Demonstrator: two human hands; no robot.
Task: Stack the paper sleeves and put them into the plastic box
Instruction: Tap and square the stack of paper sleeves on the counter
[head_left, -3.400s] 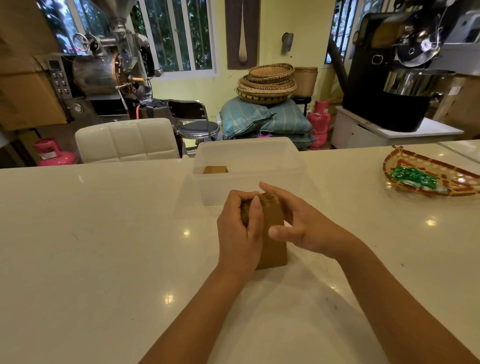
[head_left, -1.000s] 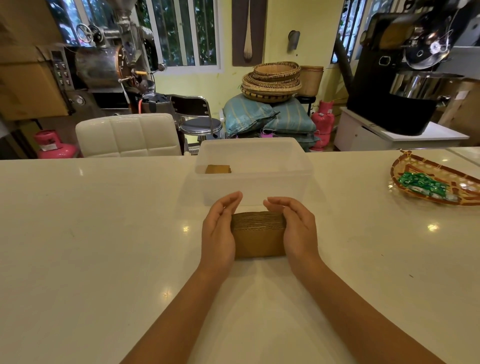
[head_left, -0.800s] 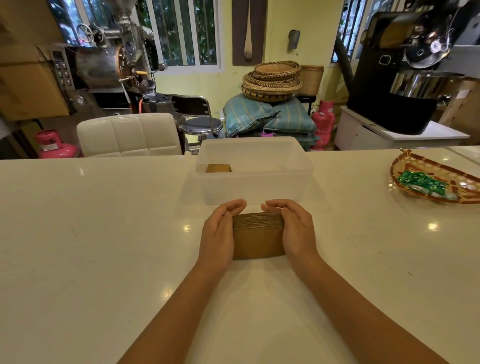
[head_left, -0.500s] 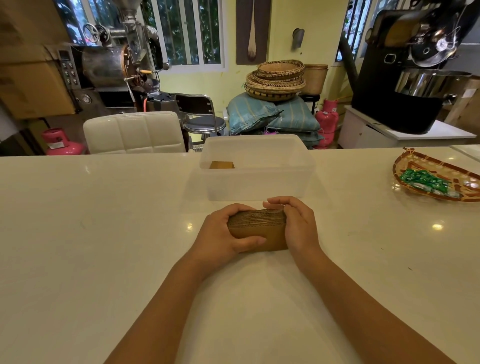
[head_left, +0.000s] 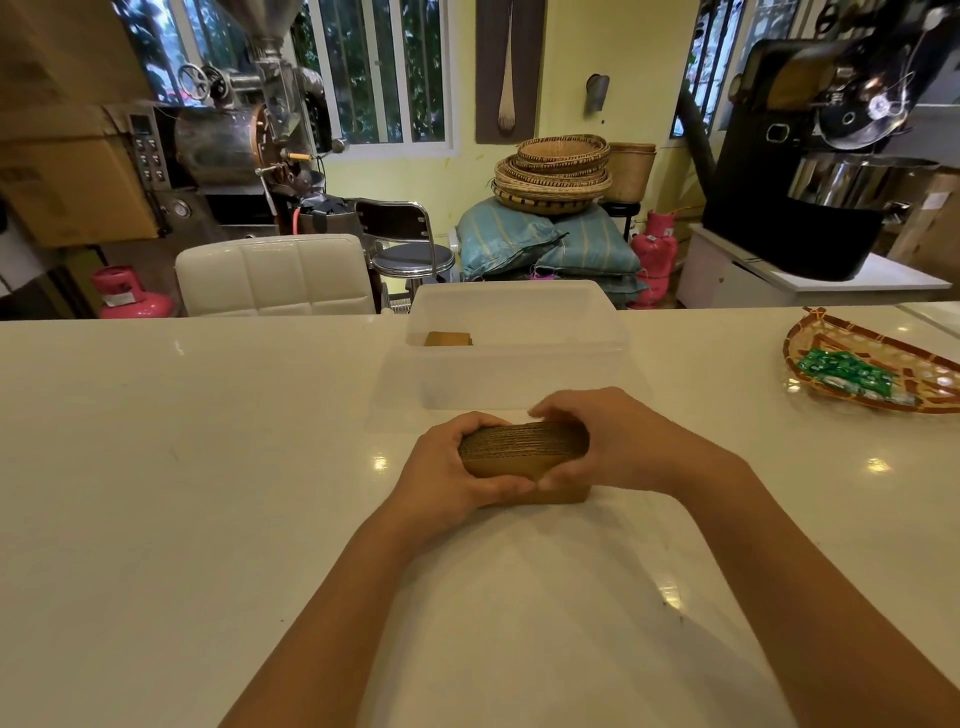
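Note:
A thick stack of brown paper sleeves (head_left: 522, 453) stands on edge on the white counter, just in front of the translucent plastic box (head_left: 519, 387). My left hand (head_left: 451, 470) wraps its left end, thumb across the front. My right hand (head_left: 613, 439) covers its right end and top. Both hands grip the stack together. Inside the box, at its left side, another brown bundle of sleeves (head_left: 448, 339) shows above the rim.
A woven tray (head_left: 872, 371) with green packets lies on the counter at the far right. A white padded chair (head_left: 275, 275) stands behind the counter's far edge. Coffee roasting machines, baskets and sacks fill the room beyond.
The stack was turned from upright on its narrow end to lying long-side down. Both hands then closed around its ends, thumbs wrapping the front, and the stack sits slightly nearer the box.

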